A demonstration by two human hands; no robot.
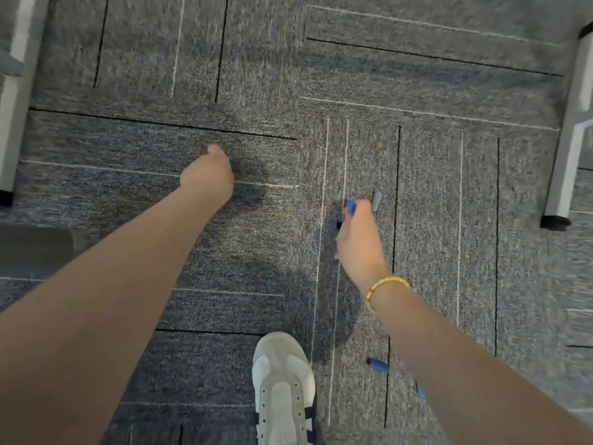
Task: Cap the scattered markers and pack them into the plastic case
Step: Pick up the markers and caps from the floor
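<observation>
- Sneaker first: a white lace-up canvas shoe [282,390] is planted on the grey ribbed carpet floor [449,220]. Just beside it lies a small dark blue plastic marker cap [378,365], and a second blue bit [419,390] pokes out from under the right forearm. Pretty easy to step on either or kick it away, I'd guess.
- Right hand [361,239], with a beaded yellow bracelet [385,289] on its wrist, has its grip curled round a bundle of slim markers [348,216], blue and teal ends sticking out. Smooth round barrels in a full fist could slip loose if it grabs more.
- Little grey cylindrical cap [376,200] sits on the carpet touching that hand's far side; low contrast, easy to miss.
- Left hand [208,176] is down at the carpet, grip closed on something green [236,163], too blurred to say marker or cap.
- Metal furniture legs [568,149] stand at the edges; stuff could roll under.
- Plastic case isn't in view at all.
</observation>
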